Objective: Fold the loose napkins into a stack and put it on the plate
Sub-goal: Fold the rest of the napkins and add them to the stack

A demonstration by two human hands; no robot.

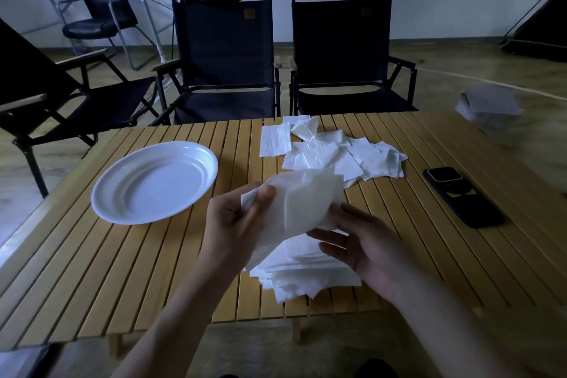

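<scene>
Left grip (pixel 236 215) pinching napkin (pixel 306 202) corner; right grip (pixel 362 252) grasping opposite edge, above folded stack (pixel 306 276) at tabletop (pixel 122 270) near edge. Plate (pixel 155 181) toward left edge, loose napkins (pixel 331 153) toward far edge.

A yellow slatted wooden table (pixel 122 270) is carrying a round white plastic plate (pixel 159 149) at left, loose white paper napkins (pixel 337 153) lying scattered farther back, a stack of folded white napkins (pixel 300 279) near the front edge, and a black smartphone (pixel 460 196) at right.
</scene>
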